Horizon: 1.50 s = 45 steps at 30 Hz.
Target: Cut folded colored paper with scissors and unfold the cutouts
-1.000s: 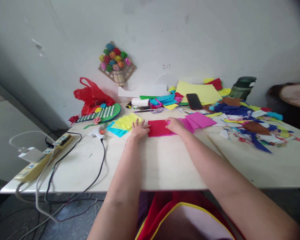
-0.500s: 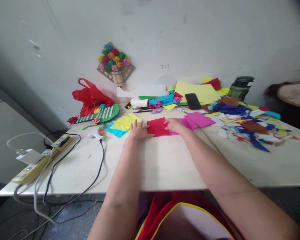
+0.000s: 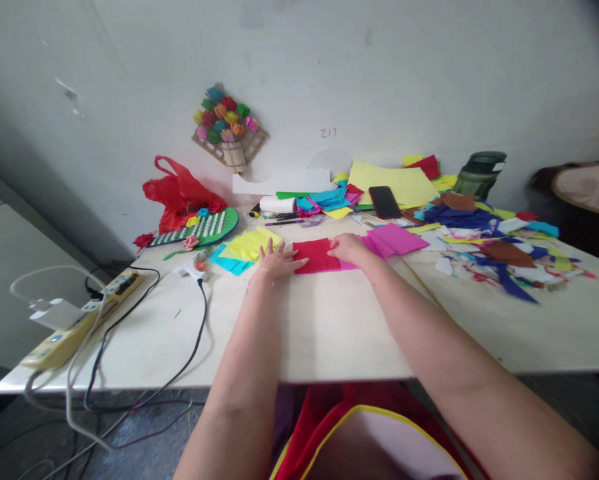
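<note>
A red sheet of crepe paper point(image 3: 312, 256) lies on the table in front of me, over a pink sheet that shows along its lower right edge. My left hand point(image 3: 278, 262) rests flat at the red paper's left edge with its fingers spread. At the right edge, my right hand point(image 3: 348, 249) has its thumb and fingers pinched together on the red paper. More pink crepe paper point(image 3: 396, 240) extends to the right beyond that hand. Yellow paper point(image 3: 252, 243) and blue paper point(image 3: 232, 265) lie partly under or beside my left fingers; which, I cannot tell.
A glue gun point(image 3: 196, 268) and a power strip point(image 3: 72, 333) with cables are on the left. Behind stand a red plastic bag point(image 3: 174, 193) and a phone point(image 3: 384, 202). Paper scraps point(image 3: 509, 253) and a green bottle point(image 3: 480, 175) are at right. A thin stick point(image 3: 422, 283) lies near my right forearm.
The red paper's upper right corner has come down slightly, so its top edge looks more level. Both hands have stayed nearly in place.
</note>
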### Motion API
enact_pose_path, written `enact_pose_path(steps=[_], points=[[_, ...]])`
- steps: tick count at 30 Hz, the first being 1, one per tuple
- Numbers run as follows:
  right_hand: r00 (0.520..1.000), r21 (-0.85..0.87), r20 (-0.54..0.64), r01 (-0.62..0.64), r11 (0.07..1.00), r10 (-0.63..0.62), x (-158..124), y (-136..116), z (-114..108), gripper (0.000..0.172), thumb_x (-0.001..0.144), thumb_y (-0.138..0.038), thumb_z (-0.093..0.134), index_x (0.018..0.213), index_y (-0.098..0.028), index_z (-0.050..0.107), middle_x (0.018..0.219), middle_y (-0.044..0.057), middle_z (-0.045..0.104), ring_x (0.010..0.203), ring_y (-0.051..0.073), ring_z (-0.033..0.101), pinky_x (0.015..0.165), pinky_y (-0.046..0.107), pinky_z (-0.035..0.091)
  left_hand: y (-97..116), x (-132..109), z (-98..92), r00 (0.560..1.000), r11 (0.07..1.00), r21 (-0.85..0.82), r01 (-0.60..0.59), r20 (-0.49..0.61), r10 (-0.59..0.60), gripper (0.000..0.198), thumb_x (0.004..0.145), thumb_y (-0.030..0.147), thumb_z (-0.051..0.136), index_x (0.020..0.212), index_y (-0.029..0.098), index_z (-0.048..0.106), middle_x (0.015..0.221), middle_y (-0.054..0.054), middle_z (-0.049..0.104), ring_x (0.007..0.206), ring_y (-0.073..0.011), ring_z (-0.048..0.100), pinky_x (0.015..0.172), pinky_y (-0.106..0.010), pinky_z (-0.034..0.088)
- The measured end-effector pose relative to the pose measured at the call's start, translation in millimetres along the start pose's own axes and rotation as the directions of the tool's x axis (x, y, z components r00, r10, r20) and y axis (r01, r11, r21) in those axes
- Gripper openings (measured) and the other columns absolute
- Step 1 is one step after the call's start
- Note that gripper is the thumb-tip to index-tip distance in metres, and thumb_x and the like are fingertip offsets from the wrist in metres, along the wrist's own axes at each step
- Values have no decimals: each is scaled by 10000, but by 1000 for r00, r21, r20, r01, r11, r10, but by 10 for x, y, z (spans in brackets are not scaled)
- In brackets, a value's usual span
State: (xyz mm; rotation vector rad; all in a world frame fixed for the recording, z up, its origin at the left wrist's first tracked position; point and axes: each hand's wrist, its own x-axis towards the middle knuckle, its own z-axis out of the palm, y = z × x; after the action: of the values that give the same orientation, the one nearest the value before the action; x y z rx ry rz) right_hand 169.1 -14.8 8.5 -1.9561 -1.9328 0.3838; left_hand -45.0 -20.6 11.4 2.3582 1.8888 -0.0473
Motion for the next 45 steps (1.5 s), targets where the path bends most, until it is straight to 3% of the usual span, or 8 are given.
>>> enact_pose_path(steps=[7,11,15,23,27,31,39,45], points=[[947,-205,-188,223,953,-262,-161,-200,13,444,854,-443,452,1168,-158,583,1251,130,543,1142,242,494,929,324,395,-28,13,28,999,999,44,-30,-34,32,703,705,713,401,1339,411,393,1516,34,165,1370,-351,-98,1047,-588,-42],[923,-255,30,378,890,-384,-192,-332,239,565,911,-406,302,1397,-121,347,1487,94,264,1365,229,193,1107,379,130,-32,15,37,999,998,46,-33,-39,35,724,689,718,421,1337,394,406,1517,26,163,1370,-355,-93,1054,-580,-34],[923,-246,281,335,910,-264,-179,-372,419,657,906,-514,149,1469,-176,130,1532,15,70,1398,223,-6,1108,466,9,-19,17,31,1000,999,41,-17,-26,18,760,664,739,429,1342,395,398,1519,21,153,1366,-352,-120,1051,-577,-60],[916,-237,293,346,908,-273,-136,-321,467,680,885,-550,149,1470,-205,117,1533,8,32,1396,236,-27,1100,485,-2,-18,-10,-21,1000,1000,2,7,-9,-7,686,691,678,468,1318,403,430,1515,41,160,1370,-344,-110,1050,-582,-51],[914,-223,293,350,910,-280,-154,-333,444,694,878,-556,167,1467,-189,147,1533,18,51,1397,241,-7,1099,490,10,-39,-17,-60,980,994,-96,59,-184,-76,455,765,492,501,1178,332,601,1420,9,393,1370,-298,154,1089,-456,148],[912,-226,301,353,908,-279,-171,-349,413,685,882,-530,188,1465,-172,161,1532,25,62,1397,240,0,1099,491,20,-45,12,-72,870,908,-343,241,-338,-359,358,795,411,472,1016,231,689,1070,-90,662,1090,-246,545,893,-329,417],[904,-226,330,356,907,-273,-180,-354,379,675,887,-513,190,1468,-172,137,1535,21,38,1397,233,-19,1103,476,13,-40,164,118,916,579,-779,241,-15,-401,246,797,313,481,802,133,649,694,-78,682,509,-128,612,506,-204,462],[904,-227,327,358,906,-275,-178,-349,383,669,888,-507,193,1468,-179,131,1535,26,42,1397,232,-23,1100,481,1,-17,199,99,929,662,-688,299,52,-365,256,748,370,533,733,136,636,612,-65,653,442,-133,565,451,-221,435]])
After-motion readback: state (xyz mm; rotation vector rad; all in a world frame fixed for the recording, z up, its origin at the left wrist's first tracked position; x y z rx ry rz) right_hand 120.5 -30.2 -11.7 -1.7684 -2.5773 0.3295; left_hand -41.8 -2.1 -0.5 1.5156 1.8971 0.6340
